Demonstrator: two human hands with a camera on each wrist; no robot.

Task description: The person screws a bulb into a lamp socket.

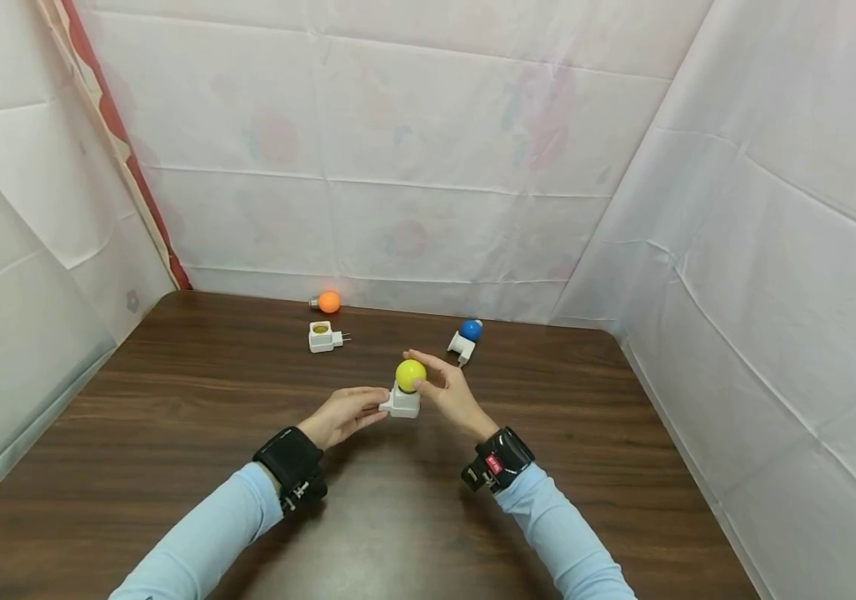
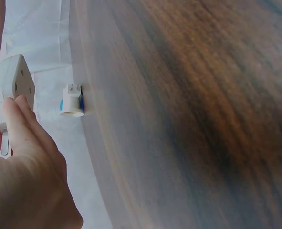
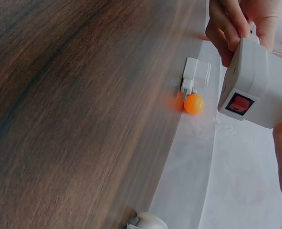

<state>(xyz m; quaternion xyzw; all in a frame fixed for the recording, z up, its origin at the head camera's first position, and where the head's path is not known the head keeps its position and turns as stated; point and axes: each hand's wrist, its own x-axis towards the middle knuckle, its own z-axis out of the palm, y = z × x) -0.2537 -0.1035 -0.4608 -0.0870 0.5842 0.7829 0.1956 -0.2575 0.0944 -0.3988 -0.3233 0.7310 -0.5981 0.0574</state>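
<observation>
In the head view, a white plug-in lamp socket (image 1: 403, 404) is held up over the table between both hands. The left hand (image 1: 345, 414) pinches it at its plug end; a metal prong (image 2: 5, 143) shows by the fingers in the left wrist view. A yellow light bulb (image 1: 410, 375) stands upright in the socket's top. My right hand (image 1: 453, 398) holds this bulb between thumb and fingers. On the socket's side is a red rocker switch (image 3: 239, 103), seen in the right wrist view, where the bulb is mostly cut off by the frame edge.
An orange bulb (image 1: 328, 302) lies at the table's back edge, behind a second white socket (image 1: 320, 339) with its prongs pointing right. Back right, a blue bulb (image 1: 470, 330) sits with a tipped white socket (image 1: 461, 347). White sheeting (image 1: 412, 150) surrounds the brown wooden table (image 1: 172, 450).
</observation>
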